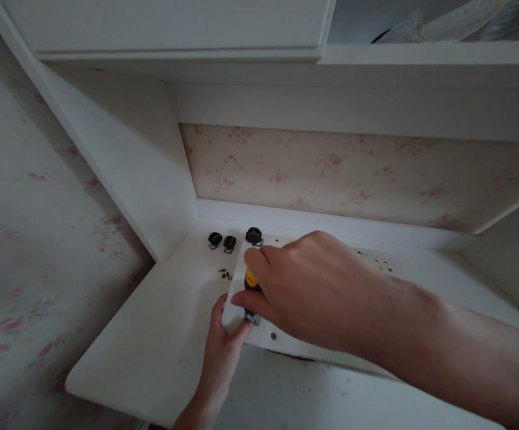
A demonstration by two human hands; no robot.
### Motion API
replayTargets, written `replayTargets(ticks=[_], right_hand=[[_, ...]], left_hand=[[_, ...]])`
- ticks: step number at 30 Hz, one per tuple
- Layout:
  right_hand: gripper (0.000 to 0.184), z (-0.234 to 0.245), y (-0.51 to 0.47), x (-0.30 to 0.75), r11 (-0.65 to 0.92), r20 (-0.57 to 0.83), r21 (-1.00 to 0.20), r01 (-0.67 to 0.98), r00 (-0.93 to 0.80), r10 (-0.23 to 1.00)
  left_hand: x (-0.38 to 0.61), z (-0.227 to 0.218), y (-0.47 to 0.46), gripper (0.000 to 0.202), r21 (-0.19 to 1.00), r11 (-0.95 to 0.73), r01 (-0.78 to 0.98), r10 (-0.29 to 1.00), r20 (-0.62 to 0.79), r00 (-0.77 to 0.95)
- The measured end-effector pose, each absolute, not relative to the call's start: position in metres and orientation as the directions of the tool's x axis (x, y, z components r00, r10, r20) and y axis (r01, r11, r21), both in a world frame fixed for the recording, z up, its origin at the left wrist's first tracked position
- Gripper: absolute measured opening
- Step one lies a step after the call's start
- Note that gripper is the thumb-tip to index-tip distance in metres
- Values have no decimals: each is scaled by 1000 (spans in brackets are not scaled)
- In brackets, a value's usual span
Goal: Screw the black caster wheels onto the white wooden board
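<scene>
My right hand (pixel 299 280) is wrapped round a screwdriver (pixel 251 279) with a yellow and black handle. The tool stands over a caster (pixel 252 318) at the near left corner of a white board (pixel 290 344), and its tip is hidden. My left hand (pixel 223 346) grips that same corner, with the thumb on top against the caster's metal plate and the fingers at the board's left edge. Another black caster (pixel 254 236) sits at the far left corner. Two loose casters, one (pixel 215 240) beside the other (pixel 229 243), lie left of the board.
Small dark screws (pixel 225 275) are scattered left of the board, and more bits (pixel 378 261) lie to the right. The white desk top (pixel 151 352) has a side panel (pixel 129 149) at left. A white cabinet (pixel 174 30) overhangs it. Plastic-wrapped items (pixel 465 24) fill a shelf.
</scene>
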State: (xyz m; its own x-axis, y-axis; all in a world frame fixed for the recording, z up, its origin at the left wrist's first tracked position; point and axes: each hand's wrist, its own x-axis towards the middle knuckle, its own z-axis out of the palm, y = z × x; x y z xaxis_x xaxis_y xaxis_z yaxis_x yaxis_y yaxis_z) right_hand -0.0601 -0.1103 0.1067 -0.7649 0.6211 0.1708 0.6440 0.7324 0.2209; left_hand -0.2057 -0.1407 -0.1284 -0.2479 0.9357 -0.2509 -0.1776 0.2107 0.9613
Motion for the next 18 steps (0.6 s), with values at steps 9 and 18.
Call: replayTargets(ticks=[9, 18], right_hand=[[31, 107, -111, -61, 707, 141, 221, 672, -739, 659], [28, 105, -109, -56, 708, 150, 236, 666, -745, 650]], left_hand=[[-204, -126, -142, 68, 967, 192, -166, 951, -225, -212], [-203, -120, -141, 65, 969, 193, -154, 945, -226, -238]])
